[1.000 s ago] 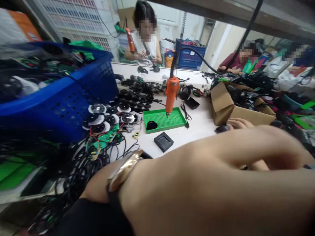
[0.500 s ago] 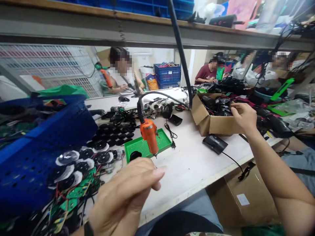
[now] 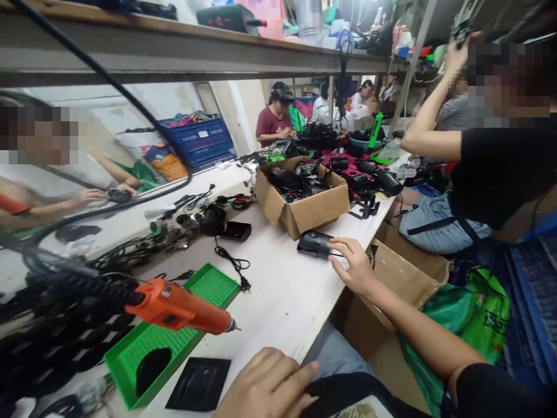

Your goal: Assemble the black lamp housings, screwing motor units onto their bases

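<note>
Our right hand (image 3: pixel 353 268) is spread fairly wide with the fingers curved, and its fingertips (image 3: pixel 335 246) meet the end of a flat black device (image 3: pixel 314 244) on the white workbench (image 3: pixel 278 302), close to the bench's front edge. It looks more like a touch than a grip, though we can't be sure from this view. Our left hand (image 3: pixel 266 386) sits at the bottom of the view, half open and holding nothing, just beside a square black mat (image 3: pixel 198 383). Next to that mat lies a green perforated tray (image 3: pixel 174 339) with a black oval piece (image 3: pixel 152 368) in it. An orange electric screwdriver (image 3: pixel 178 307) hangs almost level above the tray, its tip pointing toward our hands and touching nothing. Past the flat black device, a cardboard box (image 3: pixel 278 200) sits open on the bench, full of black units and cables. A coiled black cord (image 3: pixel 232 264) lies on the bench to our left of it. Farther along, a person in a maroon shirt (image 3: pixel 272 125) works across the bench, and a person in a black shirt (image 3: pixel 491 165) sits to our right with one arm raised
</note>
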`<state>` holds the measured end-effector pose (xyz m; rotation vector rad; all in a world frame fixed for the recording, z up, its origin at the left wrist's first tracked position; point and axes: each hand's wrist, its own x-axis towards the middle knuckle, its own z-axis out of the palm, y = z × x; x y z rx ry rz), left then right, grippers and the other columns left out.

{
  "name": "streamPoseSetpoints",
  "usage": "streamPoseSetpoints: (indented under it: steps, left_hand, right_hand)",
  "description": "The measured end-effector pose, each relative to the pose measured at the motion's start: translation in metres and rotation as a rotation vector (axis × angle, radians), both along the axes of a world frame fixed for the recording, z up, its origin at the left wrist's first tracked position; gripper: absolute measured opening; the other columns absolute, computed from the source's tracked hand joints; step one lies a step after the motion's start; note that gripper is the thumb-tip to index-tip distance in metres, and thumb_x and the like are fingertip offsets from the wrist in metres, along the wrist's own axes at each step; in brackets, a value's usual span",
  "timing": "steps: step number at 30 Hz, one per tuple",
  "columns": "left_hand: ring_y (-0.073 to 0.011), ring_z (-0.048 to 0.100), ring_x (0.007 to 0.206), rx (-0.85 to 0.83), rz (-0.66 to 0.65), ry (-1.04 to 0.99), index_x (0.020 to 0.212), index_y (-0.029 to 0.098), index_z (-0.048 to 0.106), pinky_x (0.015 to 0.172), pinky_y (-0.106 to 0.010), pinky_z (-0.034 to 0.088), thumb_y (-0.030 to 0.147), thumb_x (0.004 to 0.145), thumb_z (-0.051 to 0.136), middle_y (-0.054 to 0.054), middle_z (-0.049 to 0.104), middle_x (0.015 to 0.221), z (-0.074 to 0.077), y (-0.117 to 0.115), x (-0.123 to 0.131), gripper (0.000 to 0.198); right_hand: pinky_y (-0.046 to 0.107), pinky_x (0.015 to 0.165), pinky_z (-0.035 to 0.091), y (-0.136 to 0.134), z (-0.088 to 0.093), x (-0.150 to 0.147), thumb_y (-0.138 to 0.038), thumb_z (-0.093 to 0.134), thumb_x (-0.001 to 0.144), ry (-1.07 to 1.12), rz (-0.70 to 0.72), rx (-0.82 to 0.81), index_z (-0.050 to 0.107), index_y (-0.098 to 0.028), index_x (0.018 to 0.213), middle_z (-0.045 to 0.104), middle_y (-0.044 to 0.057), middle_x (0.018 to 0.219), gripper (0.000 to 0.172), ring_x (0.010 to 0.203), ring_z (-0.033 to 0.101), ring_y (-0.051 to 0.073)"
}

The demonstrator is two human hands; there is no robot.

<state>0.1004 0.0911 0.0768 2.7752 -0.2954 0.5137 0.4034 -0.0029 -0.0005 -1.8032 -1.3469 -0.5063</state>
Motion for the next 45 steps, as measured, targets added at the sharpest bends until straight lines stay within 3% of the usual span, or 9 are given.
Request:
streamPoseSetpoints:
  steps: [8, 17, 22, 26, 31, 35, 38, 41, 45]
  left_hand:
    - [-0.0247, 0.074, 0.1, -0.093, 0.115, 0.573, 0.137, 0.029, 0.067, 0.088, -0.033, 0.063, 0.027, 0.101, 0.059, -0.008, 0.074, 0.113, -0.046, 0.002, -0.002, 0.037]
    - [-0.0394, 0.056, 0.139, 0.171, 0.163, 0.46, 0.144, 0.02, 0.065, 0.113, -0.056, 0.053, 0.026, 0.098, 0.063, -0.02, 0.058, 0.15, -0.095, -0.004, 0.026, 0.046]
    - [-0.0413, 0.049, 0.148, 0.28, 0.193, 0.57, 0.152, 0.018, 0.057, 0.116, -0.055, 0.05, 0.027, 0.101, 0.057, -0.021, 0.048, 0.162, -0.095, -0.012, 0.022, 0.052]
    - [-0.041, 0.042, 0.153, 0.26, 0.195, 0.621, 0.157, 0.017, 0.052, 0.122, -0.056, 0.044, 0.027, 0.102, 0.055, -0.022, 0.039, 0.166, -0.091, -0.017, 0.02, 0.055]
    - [-0.0414, 0.037, 0.156, 0.107, 0.158, 0.674, 0.16, 0.02, 0.046, 0.124, -0.058, 0.04, 0.024, 0.096, 0.067, -0.021, 0.037, 0.168, -0.078, -0.01, 0.022, 0.067]
    - [-0.0366, 0.055, 0.143, -0.129, 0.134, 0.6, 0.155, 0.019, 0.05, 0.119, -0.051, 0.047, 0.036, 0.096, 0.073, -0.022, 0.051, 0.158, -0.052, -0.009, 0.021, 0.066]
    - [-0.0314, 0.07, 0.117, -0.15, 0.208, 0.509, 0.135, 0.016, 0.066, 0.101, -0.041, 0.056, 0.038, 0.094, 0.076, -0.017, 0.071, 0.127, -0.037, 0.0, 0.017, 0.048]
    - [-0.0252, 0.071, 0.097, -0.14, 0.403, 0.442, 0.102, 0.016, 0.075, 0.08, -0.032, 0.053, 0.017, 0.093, 0.071, -0.011, 0.074, 0.102, -0.034, 0.008, -0.004, 0.01]
    - [-0.0203, 0.067, 0.086, -0.239, 0.789, 0.409, 0.083, 0.019, 0.073, 0.077, -0.031, 0.05, 0.012, 0.091, 0.071, -0.004, 0.073, 0.086, -0.035, -0.016, -0.059, 0.011]
  right_hand:
    - [0.051, 0.101, 0.055, -0.119, -0.061, 0.008, -0.026, 0.057, 0.1, 0.074, -0.33, -0.168, 0.068, -0.021, 0.121, 0.071, 0.012, 0.126, 0.025, 0.118, 0.063, 0.03]
    - [0.055, 0.101, 0.048, -0.278, -0.123, 0.003, -0.026, 0.056, 0.092, 0.274, -0.866, -0.478, 0.072, -0.019, 0.119, 0.064, 0.018, 0.138, 0.032, 0.121, 0.057, 0.036]
    - [0.055, 0.089, 0.049, -0.327, -0.137, -0.022, -0.025, 0.055, 0.087, 0.361, -1.092, -0.475, 0.073, -0.015, 0.111, 0.065, 0.024, 0.129, 0.032, 0.109, 0.058, 0.038]
    - [0.055, 0.091, 0.05, -0.288, -0.129, -0.026, -0.027, 0.054, 0.089, 0.312, -1.042, -0.379, 0.072, -0.016, 0.116, 0.064, 0.021, 0.134, 0.034, 0.113, 0.059, 0.039]
    - [0.056, 0.106, 0.049, -0.189, -0.083, -0.021, -0.031, 0.055, 0.096, 0.148, -0.765, -0.229, 0.063, -0.021, 0.134, 0.06, 0.016, 0.142, 0.039, 0.128, 0.056, 0.035]
    - [0.059, 0.112, 0.047, -0.098, -0.038, -0.046, -0.031, 0.059, 0.098, 0.036, -0.325, -0.081, 0.053, -0.025, 0.143, 0.055, 0.016, 0.143, 0.046, 0.134, 0.054, 0.034]
    - [0.064, 0.109, 0.05, -0.033, -0.018, -0.084, -0.023, 0.064, 0.095, 0.104, 0.106, 0.088, 0.052, -0.032, 0.148, 0.056, 0.016, 0.14, 0.055, 0.132, 0.056, 0.037]
    - [0.07, 0.104, 0.051, 0.012, -0.019, -0.129, -0.018, 0.06, 0.096, 0.232, 0.502, 0.037, 0.05, -0.035, 0.151, 0.056, 0.018, 0.138, 0.059, 0.13, 0.057, 0.04]
    - [0.072, 0.099, 0.054, 0.033, -0.042, -0.182, -0.017, 0.048, 0.1, 0.347, 0.927, -0.124, 0.045, -0.036, 0.155, 0.055, 0.019, 0.137, 0.059, 0.13, 0.057, 0.041]
